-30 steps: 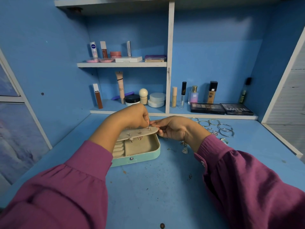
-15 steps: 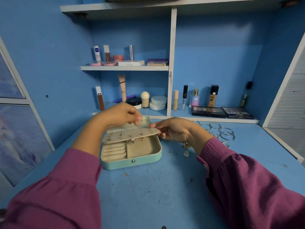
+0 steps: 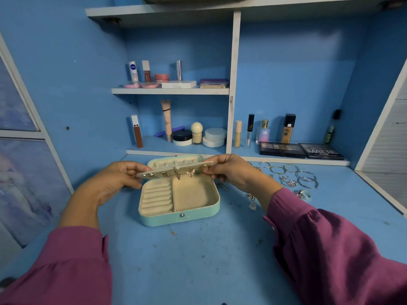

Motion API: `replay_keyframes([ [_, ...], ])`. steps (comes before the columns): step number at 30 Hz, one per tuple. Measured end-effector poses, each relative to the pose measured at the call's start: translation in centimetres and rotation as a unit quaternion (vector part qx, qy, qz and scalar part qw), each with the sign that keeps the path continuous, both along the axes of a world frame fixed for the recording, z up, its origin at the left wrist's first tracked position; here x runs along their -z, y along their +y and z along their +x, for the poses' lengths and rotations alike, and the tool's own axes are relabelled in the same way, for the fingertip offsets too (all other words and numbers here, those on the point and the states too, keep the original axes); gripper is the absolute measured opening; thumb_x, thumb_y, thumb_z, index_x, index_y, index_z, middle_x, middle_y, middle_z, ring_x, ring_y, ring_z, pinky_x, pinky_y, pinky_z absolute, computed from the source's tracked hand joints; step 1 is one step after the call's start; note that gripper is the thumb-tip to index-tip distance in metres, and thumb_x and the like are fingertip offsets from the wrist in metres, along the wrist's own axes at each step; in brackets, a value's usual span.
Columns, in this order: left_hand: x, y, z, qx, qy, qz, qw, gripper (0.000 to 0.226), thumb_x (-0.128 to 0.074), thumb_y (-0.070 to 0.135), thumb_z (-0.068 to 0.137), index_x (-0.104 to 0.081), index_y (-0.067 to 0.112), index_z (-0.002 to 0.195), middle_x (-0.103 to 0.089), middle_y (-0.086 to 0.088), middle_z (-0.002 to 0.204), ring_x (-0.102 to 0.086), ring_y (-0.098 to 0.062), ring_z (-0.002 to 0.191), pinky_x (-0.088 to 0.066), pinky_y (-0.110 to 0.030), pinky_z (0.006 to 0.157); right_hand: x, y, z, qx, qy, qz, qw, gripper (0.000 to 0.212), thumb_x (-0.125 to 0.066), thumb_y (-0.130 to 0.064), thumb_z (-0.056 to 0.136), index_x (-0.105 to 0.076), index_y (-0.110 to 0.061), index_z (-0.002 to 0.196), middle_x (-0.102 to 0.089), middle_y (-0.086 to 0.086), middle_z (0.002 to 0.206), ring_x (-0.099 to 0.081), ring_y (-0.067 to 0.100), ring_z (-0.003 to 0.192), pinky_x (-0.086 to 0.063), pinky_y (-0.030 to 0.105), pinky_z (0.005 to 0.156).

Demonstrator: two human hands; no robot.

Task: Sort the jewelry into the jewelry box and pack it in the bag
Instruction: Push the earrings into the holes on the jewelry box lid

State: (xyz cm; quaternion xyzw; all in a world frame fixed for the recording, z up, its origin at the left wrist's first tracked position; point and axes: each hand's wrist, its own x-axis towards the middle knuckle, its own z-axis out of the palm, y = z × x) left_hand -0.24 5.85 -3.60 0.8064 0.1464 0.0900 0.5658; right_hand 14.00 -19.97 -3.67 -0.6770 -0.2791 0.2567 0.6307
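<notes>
Earring panel [image 3: 176, 170] over open box [image 3: 179, 199], my left hand [image 3: 114, 181] and right hand [image 3: 233, 172] pinching its ends. Light, thin, bendy; studs snag. Keep end grips, level.

Open mint-green jewelry box [image 3: 179, 217] sits mid-desk; bare blue desk surface [image 3: 187, 260] in front of it, between the two purple sleeves, gives free passage. Cream earring panel [image 3: 176, 170], held at either end by left hand [image 3: 114, 183] and right hand [image 3: 235, 175], spans the box's rear half, leaving the front compartments reachable from above. Right of box, scattered silver bangles [image 3: 306, 179] and small rings [image 3: 302, 193] clutter the desk.
</notes>
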Motion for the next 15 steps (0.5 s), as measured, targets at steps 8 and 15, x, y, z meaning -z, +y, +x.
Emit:
replay_keyframes([
  [8,-0.1,-0.7,0.4,-0.002,-0.027,-0.054,0.998,0.026,-0.077,0.001,0.059,-0.078,0.020,0.077,-0.075,0.003,0.086,-0.057,-0.014,0.083,-0.035,-0.026,0.070,0.8,1.0,-0.3,0.075,-0.134,-0.014,0.988,0.004,-0.068,-0.019,0.087,-0.065,-0.019,0.090,-0.059,0.007,0.071,-0.050,0.018,0.066,-0.041,0.029,0.065],
  [15,0.2,-1.5,1.1,-0.042,-0.057,-0.045,0.996,0.027,-0.070,-0.008,0.073,-0.070,0.007,0.094,-0.075,0.000,0.087,-0.071,-0.011,0.084,-0.052,-0.024,0.085,0.6,1.4,-0.8,0.076,-0.224,-0.084,0.968,0.012,-0.051,-0.026,0.097,-0.055,-0.030,0.108,-0.049,-0.002,0.076,-0.046,0.009,0.065,-0.038,0.022,0.060],
])
